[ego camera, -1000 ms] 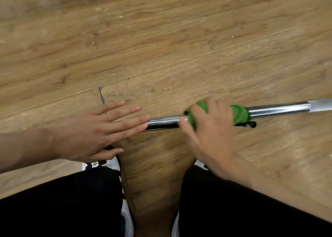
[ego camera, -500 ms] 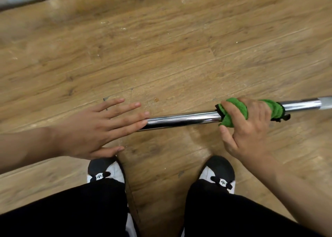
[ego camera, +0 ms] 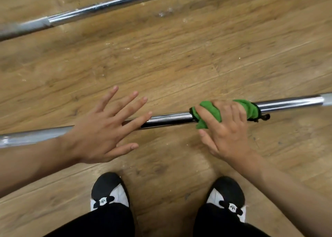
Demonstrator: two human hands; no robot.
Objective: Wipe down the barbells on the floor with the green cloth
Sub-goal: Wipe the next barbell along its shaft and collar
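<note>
Two shoes (ego camera: 109,191) are standing nearest me on the wooden floor (ego camera: 179,65), toes pointing at the work. Just beyond them, the near barbell (ego camera: 170,119) is lying left to right across the boards. My left hand (ego camera: 102,128) is lying over it with fingers straight and spread, steadying it, I judge, though I cannot tell how hard it is pressing. To the right, my right hand (ego camera: 226,127) is gripping the green cloth (ego camera: 212,110), which is wrapped round the shaft. I am mid-wipe on this bar; the next move calls for sliding the cloth along an unwiped stretch with the wrap tight. Farther off, a second barbell (ego camera: 116,3) is waiting its turn.
</note>
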